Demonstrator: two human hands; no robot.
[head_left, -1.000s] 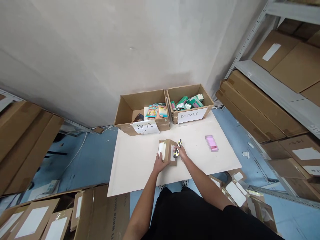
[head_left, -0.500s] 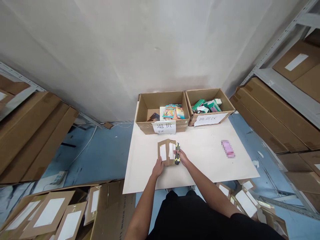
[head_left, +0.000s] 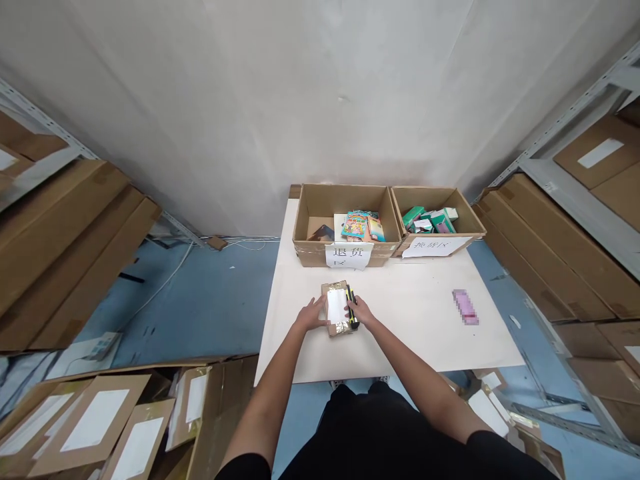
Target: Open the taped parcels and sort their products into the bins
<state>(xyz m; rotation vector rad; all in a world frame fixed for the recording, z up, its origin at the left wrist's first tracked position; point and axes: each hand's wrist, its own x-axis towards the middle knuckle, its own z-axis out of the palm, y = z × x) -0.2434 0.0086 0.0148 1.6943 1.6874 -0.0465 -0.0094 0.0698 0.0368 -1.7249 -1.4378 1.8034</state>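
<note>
A small brown cardboard box (head_left: 337,308) with a white label and shiny tape lies on the white table (head_left: 400,333), near its front. My left hand (head_left: 313,313) grips the box along its left side, thumb toward the near corner and fingers farther up. In my right hand (head_left: 362,312) is a black and yellow box cutter (head_left: 352,308), held along the right edge of the box. Whether its blade is out is too small to tell. The right fingertips reach over onto the label.
Two open cardboard cartons with handwritten signs stand at the back: the left carton (head_left: 310,253) holds booklets, the right carton (head_left: 465,230) green boxes. A blurred pink item (head_left: 465,307) lies at the right. A big carton (head_left: 225,400) of parcels stands at lower left; shelves flank both sides.
The cardboard box has been turned, so one taped, labelled face shows instead of two labelled panels. My left hand has shifted up its left side. The box cutter stays in my right hand.
</note>
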